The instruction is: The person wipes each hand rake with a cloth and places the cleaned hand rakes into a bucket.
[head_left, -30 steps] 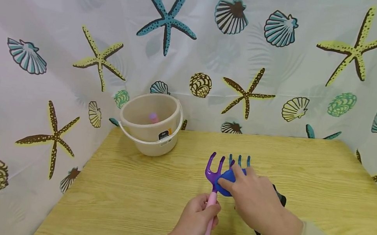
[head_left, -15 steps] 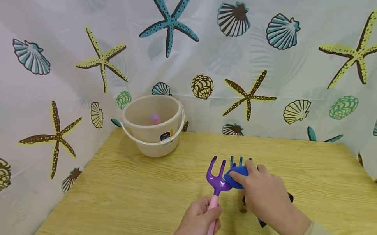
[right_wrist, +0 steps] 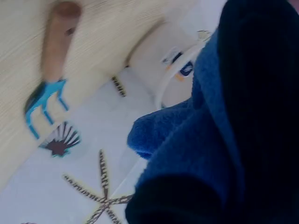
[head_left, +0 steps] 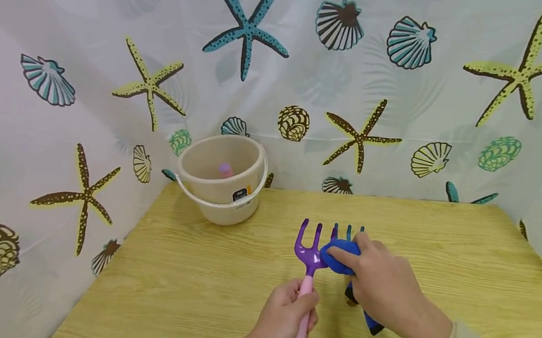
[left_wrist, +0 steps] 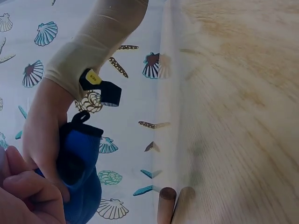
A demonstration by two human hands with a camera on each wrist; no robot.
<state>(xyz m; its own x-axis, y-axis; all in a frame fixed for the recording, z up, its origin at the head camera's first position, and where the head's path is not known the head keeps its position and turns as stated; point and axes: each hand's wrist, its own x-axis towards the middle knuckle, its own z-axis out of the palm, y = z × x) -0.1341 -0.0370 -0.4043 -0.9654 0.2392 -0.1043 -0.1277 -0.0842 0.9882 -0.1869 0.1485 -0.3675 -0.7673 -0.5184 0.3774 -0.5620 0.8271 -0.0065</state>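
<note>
My left hand [head_left: 278, 316] grips the pink handle of a purple garden hand fork [head_left: 310, 257], its tines pointing up and away. In my right hand [head_left: 390, 288] is a blue cloth [head_left: 340, 256] with dark edging, pinched against the right side of the fork's head. The cloth covers part of that side, and its loose end hangs below the hand. From the left wrist view, the right hand [left_wrist: 44, 135] and the bunched cloth [left_wrist: 84, 182] appear beside the left fingers; the purple fork is not visible there. Dark folds of cloth fill much of the right wrist view.
A blue-tined hand rake [right_wrist: 56, 56] with a wooden handle lies on the table [head_left: 176, 281] behind my right hand. At the back left stands a beige bucket [head_left: 217, 190] with a pink and purple item [head_left: 225, 170] inside. A shell-patterned curtain [head_left: 272, 79] surrounds the table.
The cloth has shifted from the neck and middle of the fork's head to its right side, uncovering more purple. My left hand keeps its grip, with the fork moving only slightly.
</note>
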